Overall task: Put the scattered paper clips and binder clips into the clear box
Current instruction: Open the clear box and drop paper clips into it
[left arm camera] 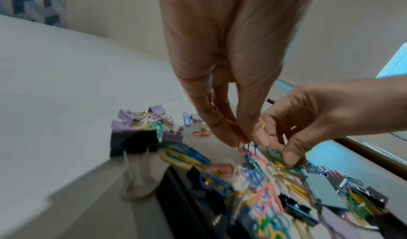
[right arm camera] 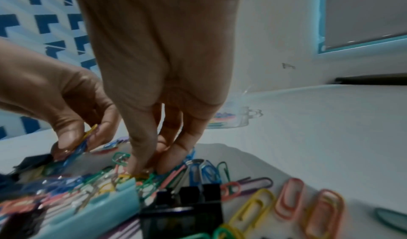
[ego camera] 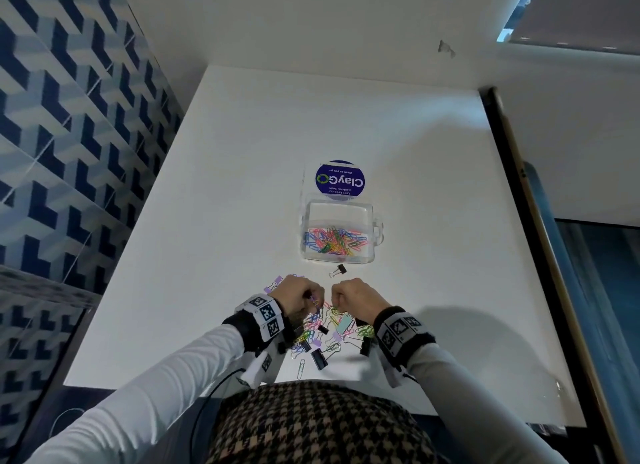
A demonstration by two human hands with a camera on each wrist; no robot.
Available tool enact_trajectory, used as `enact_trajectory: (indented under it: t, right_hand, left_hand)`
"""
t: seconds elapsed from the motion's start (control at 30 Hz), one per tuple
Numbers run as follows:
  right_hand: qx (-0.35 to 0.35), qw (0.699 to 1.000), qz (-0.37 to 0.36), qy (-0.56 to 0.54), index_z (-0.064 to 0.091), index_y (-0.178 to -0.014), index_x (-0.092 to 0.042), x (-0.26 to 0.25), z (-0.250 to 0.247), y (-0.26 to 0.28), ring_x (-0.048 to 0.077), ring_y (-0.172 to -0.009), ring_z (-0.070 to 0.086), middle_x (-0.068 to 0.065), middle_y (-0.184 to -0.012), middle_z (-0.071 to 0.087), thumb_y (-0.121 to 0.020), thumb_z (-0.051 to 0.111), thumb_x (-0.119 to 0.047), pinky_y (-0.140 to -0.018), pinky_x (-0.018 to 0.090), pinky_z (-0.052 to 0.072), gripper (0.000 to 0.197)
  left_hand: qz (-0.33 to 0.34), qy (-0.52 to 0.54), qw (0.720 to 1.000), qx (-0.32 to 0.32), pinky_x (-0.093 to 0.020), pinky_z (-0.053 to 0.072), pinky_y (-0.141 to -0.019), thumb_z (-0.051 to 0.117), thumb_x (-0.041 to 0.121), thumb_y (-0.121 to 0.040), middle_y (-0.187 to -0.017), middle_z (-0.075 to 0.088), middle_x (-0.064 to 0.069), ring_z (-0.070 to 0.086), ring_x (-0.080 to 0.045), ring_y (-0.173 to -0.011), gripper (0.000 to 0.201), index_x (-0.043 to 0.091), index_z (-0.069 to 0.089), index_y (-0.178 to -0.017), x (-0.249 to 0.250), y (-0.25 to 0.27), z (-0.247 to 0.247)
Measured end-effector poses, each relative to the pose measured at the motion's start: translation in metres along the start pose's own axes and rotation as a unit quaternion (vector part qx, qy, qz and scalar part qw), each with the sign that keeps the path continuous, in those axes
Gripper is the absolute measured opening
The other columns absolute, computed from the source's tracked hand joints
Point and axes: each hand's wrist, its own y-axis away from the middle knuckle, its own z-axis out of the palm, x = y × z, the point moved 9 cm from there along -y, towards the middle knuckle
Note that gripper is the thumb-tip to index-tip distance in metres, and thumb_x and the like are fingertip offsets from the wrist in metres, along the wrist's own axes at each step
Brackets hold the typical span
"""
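One white table, open clear box of paper clips at 12 o'clock, scattered pile at 6, left hand pinching blue and yellow paper clips, right hand fingertips pinching clips in pile, lone black binder clip just beside box.

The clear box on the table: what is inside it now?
The clear box holds a heap of coloured paper clips at its near end. No binder clip shows among them; anything beneath the heap is covered.

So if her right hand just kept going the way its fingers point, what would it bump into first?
The right hand points down, so its fingertips would meet the pile of paper clips first, then the white table. They look almost touching; depth is unclear.
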Motion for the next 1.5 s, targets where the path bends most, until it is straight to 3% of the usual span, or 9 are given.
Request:
enact_trajectory:
  t: [0.07,0.2,0.3,0.47,0.67,0.83,1.07,1.23,1.5]
  right_hand:
    - [0.017,0.999,-0.001,-0.028,0.058,-0.066,-0.022,0.004,-0.005,0.001,0.026,-0.077,0.066,0.005,-0.076,0.066,-0.071,0.048,0.004,-0.076,0.038,0.055,0.028]
    - [0.098,0.991,0.003,-0.088,0.055,-0.058,-0.026,0.016,-0.022,0.003,0.022,-0.075,0.068,-0.001,-0.070,0.062,-0.071,0.046,0.004,-0.073,0.042,0.056,0.034]
    - [0.075,0.997,-0.015,-0.014,0.058,-0.080,-0.014,0.012,-0.020,0.008,0.019,-0.087,0.053,0.000,-0.090,0.050,-0.077,0.054,-0.002,-0.072,0.037,0.047,0.013]
    - [0.009,0.992,-0.037,0.122,0.050,-0.108,-0.015,0.013,-0.006,0.016,0.020,-0.107,0.037,0.005,-0.114,0.041,-0.080,0.056,-0.004,-0.069,0.035,0.043,0.031]
    - [-0.003,0.991,-0.058,0.122,0.054,-0.093,-0.010,0.016,-0.001,0.020,0.028,-0.098,0.049,0.010,-0.103,0.050,-0.083,0.053,-0.001,-0.071,0.037,0.040,0.013]
    - [-0.021,0.992,-0.059,0.109,0.053,-0.085,-0.017,0.019,-0.001,0.021,0.021,-0.102,0.047,-0.005,-0.088,0.043,-0.086,0.056,-0.014,-0.071,0.031,0.035,0.005]
    - [0.029,0.997,-0.068,-0.008,0.057,-0.081,-0.019,0.030,-0.013,0.028,0.014,-0.085,0.048,-0.005,-0.082,0.053,-0.084,0.063,-0.021,-0.071,0.028,0.039,0.007]
    - [0.116,0.964,-0.009,-0.237,0.057,-0.072,-0.024,0.040,-0.049,0.029,0.012,-0.060,0.056,-0.002,-0.068,0.064,-0.080,0.068,-0.009,-0.058,0.026,0.048,0.020]
    - [0.258,0.915,0.014,-0.309,0.060,-0.083,-0.014,0.024,-0.117,-0.005,0.022,-0.075,0.059,0.011,-0.083,0.063,-0.079,0.068,-0.005,-0.073,0.038,0.051,0.013]
  left_hand:
    - [0.001,-0.014,1.000,0.016,-0.004,0.037,-0.056,0.051,-0.011,-0.075,-0.082,0.065,-0.006,0.057,-0.018,-0.077,0.028,0.006,0.068,-0.089,0.006,0.000,-0.008]
    - [0.026,-0.093,0.994,0.049,-0.019,0.028,-0.066,0.054,0.002,-0.077,-0.098,0.068,-0.015,0.059,-0.028,-0.094,0.018,0.002,0.064,-0.093,0.019,-0.002,-0.021]
    - [0.030,-0.106,0.991,0.071,-0.027,0.035,-0.073,0.056,0.007,-0.080,-0.102,0.066,-0.017,0.059,-0.030,-0.098,0.016,0.002,0.062,-0.094,0.021,-0.006,-0.028]
    - [0.029,-0.094,0.989,0.106,-0.029,0.039,-0.080,0.058,0.011,-0.082,-0.105,0.064,-0.017,0.058,-0.031,-0.099,0.018,0.002,0.060,-0.097,0.020,-0.009,-0.045]
    - [0.047,-0.080,0.984,0.153,-0.032,0.040,-0.083,0.056,0.007,-0.083,-0.104,0.064,-0.020,0.059,-0.032,-0.097,0.017,-0.001,0.061,-0.096,0.034,-0.018,-0.084]
    - [0.052,-0.097,0.976,0.188,-0.036,0.044,-0.085,0.058,0.008,-0.082,-0.106,0.058,-0.022,0.056,-0.036,-0.097,0.019,0.001,0.059,-0.100,0.050,-0.039,-0.110]
    - [0.046,-0.076,0.983,0.163,-0.043,0.048,-0.091,0.052,0.020,-0.089,-0.113,0.058,-0.014,0.057,-0.030,-0.102,0.023,0.010,0.057,-0.110,0.043,-0.042,-0.108]
    - [0.056,-0.028,0.986,0.157,-0.027,0.044,-0.081,0.050,0.004,-0.089,-0.101,0.067,-0.009,0.059,-0.019,-0.082,0.019,0.009,0.064,-0.101,0.019,-0.010,-0.107]
    - [0.051,-0.144,0.988,0.015,-0.018,0.036,-0.076,0.050,0.008,-0.089,-0.104,0.065,-0.010,0.058,-0.019,-0.093,0.017,0.007,0.064,-0.099,-0.004,0.028,-0.039]
